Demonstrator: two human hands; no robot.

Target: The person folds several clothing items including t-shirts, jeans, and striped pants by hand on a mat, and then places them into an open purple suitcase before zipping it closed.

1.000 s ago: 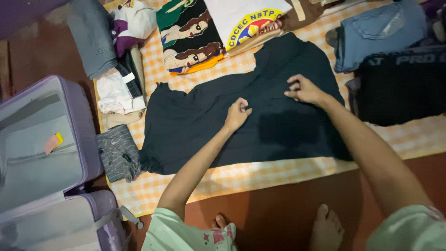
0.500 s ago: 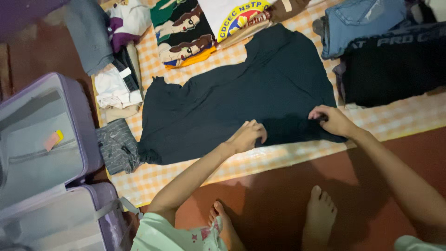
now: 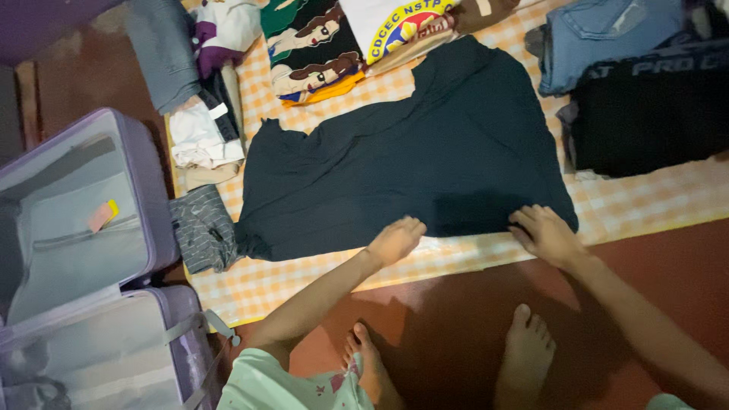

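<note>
A dark teal-black garment point(image 3: 410, 159) lies spread flat on an orange-and-white checked cloth point(image 3: 456, 254). My left hand point(image 3: 395, 239) rests palm down at the garment's near hem, fingers stretched out. My right hand point(image 3: 543, 231) lies flat on the near right corner of the same hem, fingers spread. Neither hand grips anything. My bare feet point(image 3: 524, 357) stand on the red floor below.
An open lilac suitcase point(image 3: 76, 228) lies at the left. Folded clothes ring the cloth: a grey striped piece point(image 3: 199, 231), white and grey pieces point(image 3: 194, 137), printed shirts point(image 3: 326, 45), jeans point(image 3: 600, 38) and a black folded stack point(image 3: 653, 114).
Both hands slid from the garment's middle down toward its near hem and flattened out. The view shifted slightly.
</note>
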